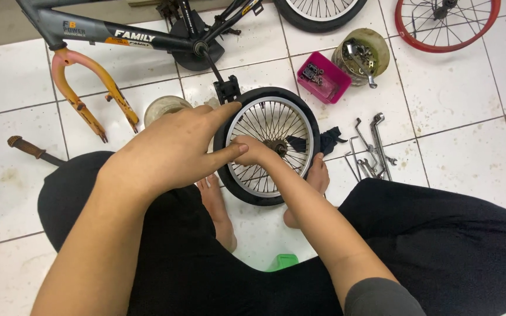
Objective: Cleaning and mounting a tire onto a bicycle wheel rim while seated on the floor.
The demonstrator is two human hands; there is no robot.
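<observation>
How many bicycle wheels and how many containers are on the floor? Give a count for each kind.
Wheels: 3 (black-tyred wheel at the hands, black wheel, red rim)
Containers: 3 (pink box, round tin, jar)
Total: 6

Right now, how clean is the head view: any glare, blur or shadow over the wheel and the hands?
Head view: even, flat lighting with soft shadows only; the small wheel and its spokes are sharp; the left hand and right hand look sharp, without motion blur; mild sheen on the white floor tiles, no blown glare; straight tile joints bend slightly near the edges, a wide-lens effect.
</observation>
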